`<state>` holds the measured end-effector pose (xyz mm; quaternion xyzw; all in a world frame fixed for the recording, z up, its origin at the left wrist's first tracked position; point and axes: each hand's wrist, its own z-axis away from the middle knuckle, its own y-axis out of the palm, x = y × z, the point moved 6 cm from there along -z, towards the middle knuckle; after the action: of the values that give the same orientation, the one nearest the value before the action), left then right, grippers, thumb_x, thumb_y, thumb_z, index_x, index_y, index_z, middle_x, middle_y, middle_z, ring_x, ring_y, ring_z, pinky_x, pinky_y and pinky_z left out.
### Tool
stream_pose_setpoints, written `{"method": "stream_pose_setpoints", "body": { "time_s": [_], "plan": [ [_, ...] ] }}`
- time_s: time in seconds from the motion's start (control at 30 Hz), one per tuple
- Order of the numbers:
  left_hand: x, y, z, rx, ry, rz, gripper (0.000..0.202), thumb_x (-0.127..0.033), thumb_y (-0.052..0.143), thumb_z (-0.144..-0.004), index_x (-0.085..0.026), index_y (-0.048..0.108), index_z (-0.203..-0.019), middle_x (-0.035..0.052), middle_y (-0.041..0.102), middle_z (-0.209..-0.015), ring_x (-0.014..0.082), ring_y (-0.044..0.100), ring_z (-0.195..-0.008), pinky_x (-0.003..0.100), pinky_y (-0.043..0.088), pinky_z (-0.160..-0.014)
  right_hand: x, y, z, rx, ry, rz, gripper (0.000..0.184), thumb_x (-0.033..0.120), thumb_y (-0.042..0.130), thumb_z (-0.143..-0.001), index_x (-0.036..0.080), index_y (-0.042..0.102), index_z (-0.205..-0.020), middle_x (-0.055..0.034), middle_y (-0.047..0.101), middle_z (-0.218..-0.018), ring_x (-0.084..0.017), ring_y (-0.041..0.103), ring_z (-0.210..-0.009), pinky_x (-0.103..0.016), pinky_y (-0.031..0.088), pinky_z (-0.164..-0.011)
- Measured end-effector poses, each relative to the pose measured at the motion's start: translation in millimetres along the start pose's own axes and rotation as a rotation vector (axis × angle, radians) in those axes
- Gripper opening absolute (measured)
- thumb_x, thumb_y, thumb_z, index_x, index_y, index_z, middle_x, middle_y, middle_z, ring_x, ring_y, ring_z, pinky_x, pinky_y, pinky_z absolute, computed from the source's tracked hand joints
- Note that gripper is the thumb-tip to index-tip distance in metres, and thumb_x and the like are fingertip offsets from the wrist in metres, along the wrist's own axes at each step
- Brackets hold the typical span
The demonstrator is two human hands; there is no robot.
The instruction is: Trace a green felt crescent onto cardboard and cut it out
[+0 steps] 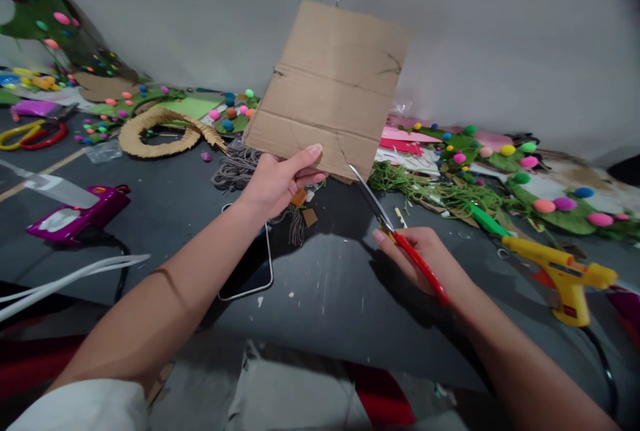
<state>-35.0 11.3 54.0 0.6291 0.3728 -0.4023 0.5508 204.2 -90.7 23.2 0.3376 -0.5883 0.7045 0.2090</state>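
Observation:
My left hand [283, 181] grips the lower edge of a brown cardboard sheet [330, 91], thumb on its face, and holds it raised above the dark table. Creases cross the sheet, and curved pen lines are drawn on it. In my right hand [417, 254] is a pair of scissors [383, 214] with red and yellow handles. Its blades point up and left, with the tip at the sheet's lower edge near a drawn line. Whether the blades have entered the cardboard I cannot tell. A phone [247, 264] lies under my left forearm.
A yellow glue gun [565, 271] lies at right, a purple one [83, 214] at left with white cables nearby. Along the wall are grey yarn [237, 164], green yarn [445, 187], a cardboard ring [160, 134] and leaf shapes with pompoms. More scissors [37, 134] lie far left.

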Motion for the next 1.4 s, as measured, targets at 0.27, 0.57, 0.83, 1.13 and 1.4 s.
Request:
{"method": "stream_pose_setpoints", "body": {
  "time_s": [0.27, 0.57, 0.83, 1.13, 1.4],
  "plan": [
    [0, -0.9, 3, -0.080, -0.013, -0.023, 0.028, -0.036, 0.096, -0.070, -0.020, 0.079, -0.085, 0.0016, 0.082, -0.088, 0.0144, 0.078, -0.074, 0.021, 0.066, -0.068, 8, -3, 0, -0.058, -0.050, 0.082, 0.073, 0.085, 0.045, -0.093, 0.024, 0.025, -0.058, 0.0030, 0.019, -0.060, -0.012, 0.019, -0.056, -0.031, 0.019, -0.051],
    [-34, -41.4, -15, -0.255, 0.165, 0.042, 0.016, -0.030, 0.092, -0.077, -0.025, 0.079, -0.086, -0.0014, 0.080, -0.089, 0.0130, 0.077, -0.077, 0.021, 0.066, -0.073, -4, -5, 0, -0.026, 0.040, -0.032, 0.070, 0.081, 0.049, -0.094, 0.025, 0.026, -0.060, 0.0039, 0.021, -0.059, -0.011, 0.020, -0.055, -0.030, 0.017, -0.050],
    [-29, -18.3, -4, -0.119, 0.166, -0.071, 0.024, -0.032, 0.091, -0.073, -0.020, 0.080, -0.090, 0.0045, 0.082, -0.095, 0.0204, 0.080, -0.084, 0.027, 0.067, -0.072, -12, 5, 5, 0.231, 0.095, -0.369, 0.065, 0.077, 0.055, -0.096, 0.022, 0.043, -0.063, 0.0033, 0.041, -0.056, -0.011, 0.033, -0.053, -0.029, 0.024, -0.050],
    [-21, -9.3, -2, 0.001, 0.174, -0.038, 0.030, -0.035, 0.098, -0.069, -0.017, 0.082, -0.088, 0.0038, 0.082, -0.090, 0.0194, 0.080, -0.076, 0.026, 0.068, -0.066, -14, 4, 4, 0.273, 0.120, -0.288, 0.070, 0.083, 0.052, -0.094, 0.022, 0.042, -0.061, 0.0022, 0.042, -0.052, -0.011, 0.036, -0.050, -0.030, 0.024, -0.051],
    [-16, -8.7, -4, -0.001, 0.161, -0.035, 0.027, -0.029, 0.096, -0.071, -0.017, 0.082, -0.090, 0.0039, 0.083, -0.091, 0.0193, 0.080, -0.074, 0.026, 0.068, -0.063, -13, -1, 3, 0.254, 0.145, -0.171, 0.073, 0.087, 0.049, -0.092, 0.022, 0.043, -0.058, 0.0006, 0.044, -0.051, -0.012, 0.038, -0.050, -0.031, 0.026, -0.052]
  ]
}}
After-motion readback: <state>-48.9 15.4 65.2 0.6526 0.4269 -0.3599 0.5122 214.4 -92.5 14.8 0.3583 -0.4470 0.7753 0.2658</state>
